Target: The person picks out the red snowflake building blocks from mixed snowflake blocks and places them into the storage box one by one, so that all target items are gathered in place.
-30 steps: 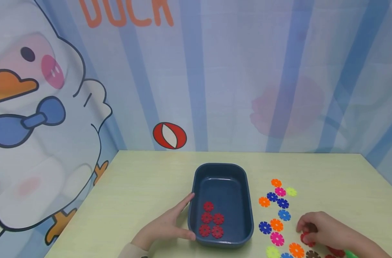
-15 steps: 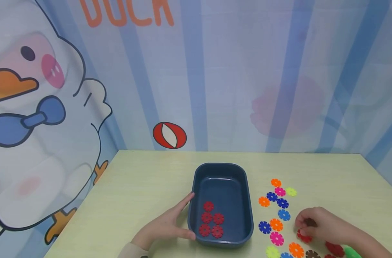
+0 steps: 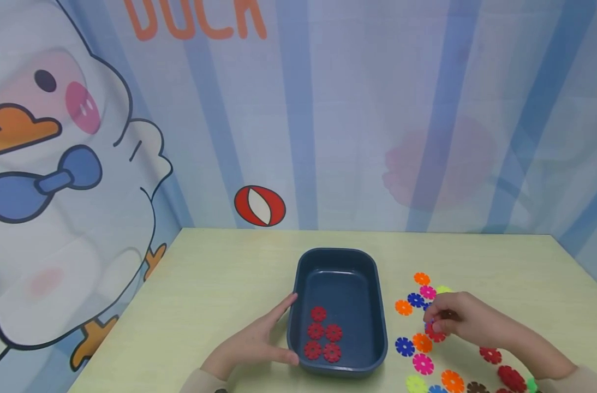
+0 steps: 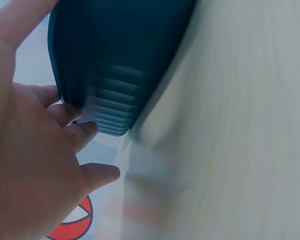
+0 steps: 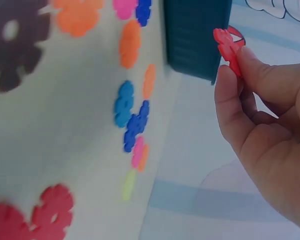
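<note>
My right hand point(image 3: 480, 325) pinches a red snowflake disc point(image 3: 436, 333) between thumb and fingertips. In the right wrist view that disc point(image 5: 226, 46) is held up off the table, seen at a slant. To its left stands a dark blue rectangular tub point(image 3: 339, 286), with several red snowflake discs point(image 3: 315, 331) lying flat in its near left part. My left hand point(image 3: 251, 345) is at the tub's left side, thumb and fingers spread. In the left wrist view its straight fingers point(image 4: 85, 131) meet the tub's rim.
Loose snowflake discs in orange point(image 3: 423, 343), pink point(image 3: 423, 364), dark blue point(image 3: 405, 346), yellow point(image 3: 416, 383) and brown point(image 3: 477, 387) lie right of the tub. More red discs point(image 3: 512, 377) and a green one point(image 3: 531, 385) lie near the right forearm. A printed curtain point(image 3: 347, 125) hangs behind the table.
My right hand has lifted the red disc from the near right and carried it up and left toward the tub, over other discs. The left hand and tub stay put.
</note>
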Demonstrator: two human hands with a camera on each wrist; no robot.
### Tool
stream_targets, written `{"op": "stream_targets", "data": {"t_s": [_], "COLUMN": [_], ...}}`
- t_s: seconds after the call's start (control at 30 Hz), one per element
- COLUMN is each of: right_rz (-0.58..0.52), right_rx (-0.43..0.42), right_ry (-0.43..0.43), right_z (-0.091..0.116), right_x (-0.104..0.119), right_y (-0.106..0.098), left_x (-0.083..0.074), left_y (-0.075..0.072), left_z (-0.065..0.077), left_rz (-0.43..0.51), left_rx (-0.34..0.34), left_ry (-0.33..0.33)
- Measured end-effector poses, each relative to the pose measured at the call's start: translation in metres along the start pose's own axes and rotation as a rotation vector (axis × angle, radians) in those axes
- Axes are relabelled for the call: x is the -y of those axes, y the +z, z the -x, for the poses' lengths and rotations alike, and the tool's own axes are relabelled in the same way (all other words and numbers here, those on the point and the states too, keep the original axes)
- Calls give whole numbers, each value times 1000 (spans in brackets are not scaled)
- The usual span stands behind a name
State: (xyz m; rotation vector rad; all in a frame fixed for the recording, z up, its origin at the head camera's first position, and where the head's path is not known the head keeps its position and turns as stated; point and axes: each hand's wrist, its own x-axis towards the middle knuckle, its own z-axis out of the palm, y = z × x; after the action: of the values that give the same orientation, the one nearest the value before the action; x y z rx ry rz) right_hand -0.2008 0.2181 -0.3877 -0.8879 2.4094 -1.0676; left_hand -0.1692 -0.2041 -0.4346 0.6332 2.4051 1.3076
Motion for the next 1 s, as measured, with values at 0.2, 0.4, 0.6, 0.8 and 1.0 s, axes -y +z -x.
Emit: {"op": "stream_targets", "data": {"t_s": [0.2, 0.4, 0.6, 0.8, 1.0], "right_rz": [18, 54, 30, 2, -12], "right_rx": [-41, -81, -89, -77, -43], "right_ry": [-28, -110, -147, -145, -172], "right_z": [-19, -41, -63, -84, -104], "right_x": [20, 37, 46, 48, 50], "right_y": [1, 4, 9, 18, 26], "left_x": [0, 1, 2, 2, 2], "left_y": [0, 0, 0, -1, -1], "left_z": [0, 0, 0, 1, 1], "left_rz": [-4, -14, -17, -22, -23], "left_rx": [-2, -3, -1, 1, 2], "left_ry": [-3, 1, 10, 19, 17]}}
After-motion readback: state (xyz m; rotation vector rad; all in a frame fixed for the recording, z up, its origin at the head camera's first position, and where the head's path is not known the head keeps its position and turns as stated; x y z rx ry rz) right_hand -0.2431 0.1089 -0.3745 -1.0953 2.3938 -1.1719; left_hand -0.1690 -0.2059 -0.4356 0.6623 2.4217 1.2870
